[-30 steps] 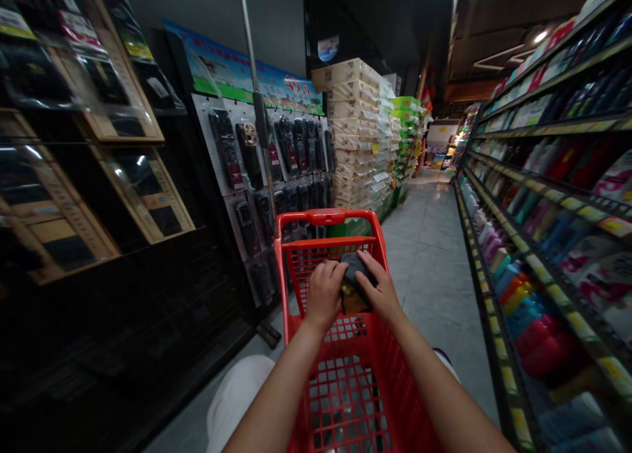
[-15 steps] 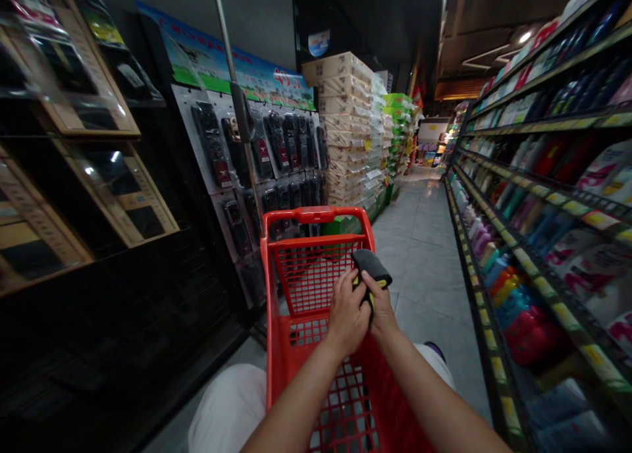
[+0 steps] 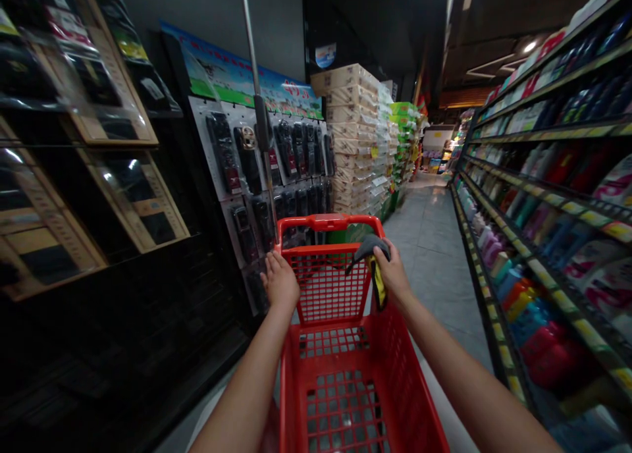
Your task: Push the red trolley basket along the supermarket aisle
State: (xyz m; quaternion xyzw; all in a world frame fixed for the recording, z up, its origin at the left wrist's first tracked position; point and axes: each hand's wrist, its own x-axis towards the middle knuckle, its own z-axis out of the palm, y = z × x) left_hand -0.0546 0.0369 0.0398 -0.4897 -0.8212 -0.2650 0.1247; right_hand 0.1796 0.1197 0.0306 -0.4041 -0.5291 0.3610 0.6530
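A red plastic shopping cart (image 3: pixel 340 367) with grid walls stands right in front of me. My left hand (image 3: pixel 280 280) rests on the cart's left top edge, its fingers over the rim. In my right hand (image 3: pixel 392 268), at the right side of the cart's far end, a grey and yellow cloth (image 3: pixel 376 268) is gripped, and part of it hangs down beside the hand. The cart's raised handle frame (image 3: pixel 330 222) is just beyond both hands.
Packaged belts (image 3: pixel 247 157) hang on a display board at the left, with a metal pole before it. Stacked paper packs (image 3: pixel 350 137) stand beyond. Shelves of bottles (image 3: pixel 553 236) line the right side of the tiled aisle (image 3: pixel 429 242).
My hands have moved apart. The left one let go of the cloth and went to the cart's left edge; the right one kept the cloth, which now hangs more loosely.
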